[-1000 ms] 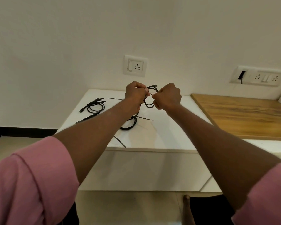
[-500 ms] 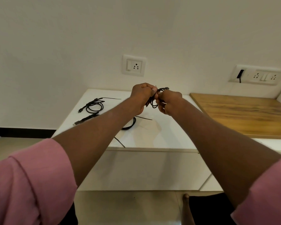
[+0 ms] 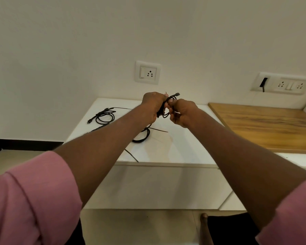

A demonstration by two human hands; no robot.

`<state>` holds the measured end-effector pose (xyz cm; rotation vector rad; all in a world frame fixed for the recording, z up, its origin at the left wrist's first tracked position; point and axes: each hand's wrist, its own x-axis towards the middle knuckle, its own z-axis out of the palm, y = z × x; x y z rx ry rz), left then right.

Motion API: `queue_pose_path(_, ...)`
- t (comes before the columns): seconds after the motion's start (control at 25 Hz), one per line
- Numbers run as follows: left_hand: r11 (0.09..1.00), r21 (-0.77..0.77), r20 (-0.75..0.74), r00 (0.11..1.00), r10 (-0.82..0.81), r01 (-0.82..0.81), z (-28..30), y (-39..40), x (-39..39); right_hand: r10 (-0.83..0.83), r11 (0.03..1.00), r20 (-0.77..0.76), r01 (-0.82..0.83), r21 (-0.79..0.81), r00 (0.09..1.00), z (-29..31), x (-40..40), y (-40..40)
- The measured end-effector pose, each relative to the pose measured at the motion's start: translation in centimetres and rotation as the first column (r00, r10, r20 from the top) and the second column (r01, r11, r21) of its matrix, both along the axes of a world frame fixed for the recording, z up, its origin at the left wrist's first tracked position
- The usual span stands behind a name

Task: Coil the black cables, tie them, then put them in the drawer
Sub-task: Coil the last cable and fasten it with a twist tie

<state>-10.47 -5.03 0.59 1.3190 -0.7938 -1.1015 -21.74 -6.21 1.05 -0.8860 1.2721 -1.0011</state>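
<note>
home room – white cabinet (image 3: 166, 156) | wooden desktop (image 3: 265, 126) | wall sockets (image 3: 147, 73) – tiled floor (image 3: 140, 225)

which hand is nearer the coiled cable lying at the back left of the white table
Left. The left hand is up over the table, right of the coiled cable. The right hand is farther right, beyond the left one. Both grip the held cable.

You get soft, even, fairly bright light; your arms cast faint shadows on the white desk (image 3: 175, 149). Wide-angle distortion bends the edges, and your nearest sleeves (image 3: 28, 206) look slightly soft.
</note>
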Motion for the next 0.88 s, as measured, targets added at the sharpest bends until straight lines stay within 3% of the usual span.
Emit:
queue_pose_path(0.2, 0.993, -0.090, 0.160, 0.983, 0.090, -0.077, -0.5, -0.5, 0.7, 0.059, 0.994, -0.076, -0.066, -0.088, 0.995, 0.5, 0.3, 0.5)
queue_pose_path(0.4, 0.970, -0.089, 0.291, 0.925, 0.244, -0.228, -1.4, -1.2, 1.5, 0.149, 0.963, -0.044, -0.155, -0.218, 0.988, 0.8, 0.7, 0.8)
queue_pose_path(0.64, 0.976, -0.076, 0.203, 0.956, 0.213, -0.202, -1.8, -1.1, 1.8, 0.266, 0.898, -0.227, -0.326, -0.296, 0.937, -0.1, 0.0, -0.1)
queue_pose_path(0.88, 0.983, -0.025, 0.055, 0.981, 0.184, -0.183, -1.6, -1.0, 1.9, 0.198, 0.861, -0.289, -0.307, -0.405, 0.937, -0.5, -0.1, -0.6)
